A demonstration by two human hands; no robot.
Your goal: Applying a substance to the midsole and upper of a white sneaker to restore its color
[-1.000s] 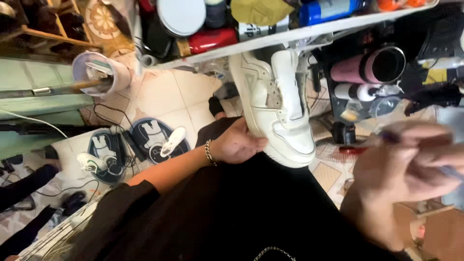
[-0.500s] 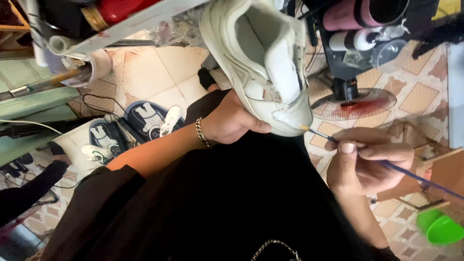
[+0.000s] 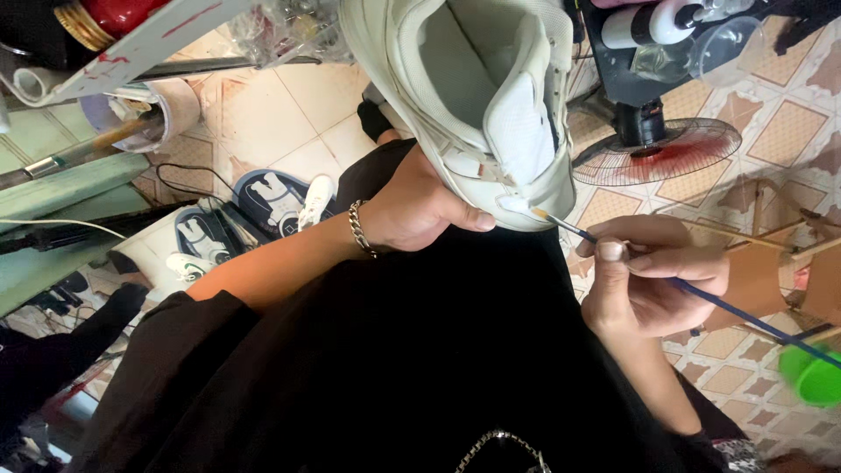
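Note:
My left hand (image 3: 420, 210), with a chain bracelet on its wrist, grips a white sneaker (image 3: 473, 96) from below and holds it up over my lap. The shoe's opening and tongue face me. My right hand (image 3: 653, 276) pinches a thin blue-handled paintbrush (image 3: 701, 298). Its white-loaded tip touches the sneaker's lower edge next to my left thumb. My black clothing fills the lower part of the view.
A floor fan (image 3: 657, 149) with a red centre stands on the tiled floor at right. A green cup (image 3: 810, 377) sits at the right edge. Two shoe boxes or mats with sneaker pictures (image 3: 254, 210) lie at left. A paint-spattered shelf (image 3: 131, 44) crosses the top left.
The sneaker has come closer and lower toward me. My right hand has brought the brush up, and its tip now touches the shoe's edge.

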